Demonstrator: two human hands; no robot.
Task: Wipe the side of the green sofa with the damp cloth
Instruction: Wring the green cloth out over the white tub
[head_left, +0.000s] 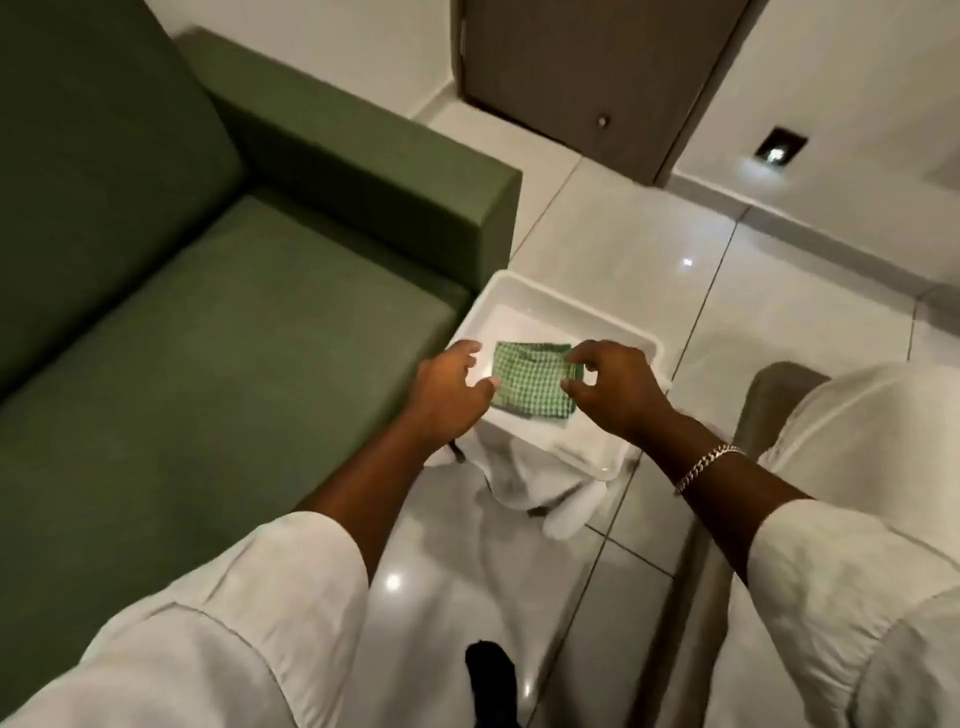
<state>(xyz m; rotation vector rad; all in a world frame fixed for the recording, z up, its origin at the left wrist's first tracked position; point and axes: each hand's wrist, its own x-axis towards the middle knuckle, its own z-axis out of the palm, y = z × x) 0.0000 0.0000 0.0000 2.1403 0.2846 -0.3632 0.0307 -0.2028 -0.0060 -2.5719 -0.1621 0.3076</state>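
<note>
The green sofa (171, 291) fills the left of the view, its armrest (395, 176) ending beside a white plastic tub (566, 296) on the floor. A green-and-white checked cloth (527, 379) lies folded flat inside the tub. My left hand (449, 387) hovers at the cloth's left edge, fingers apart, holding nothing. My right hand (610, 387) is at the cloth's right edge, thumb and forefinger curled near its corner; whether they pinch it I cannot tell.
A white towel (535, 483) hangs over the tub's near rim onto the glossy tiled floor (623, 244). A brown door (582, 73) stands beyond. A beige piece of furniture (774, 395) sits at the right, next to my right sleeve.
</note>
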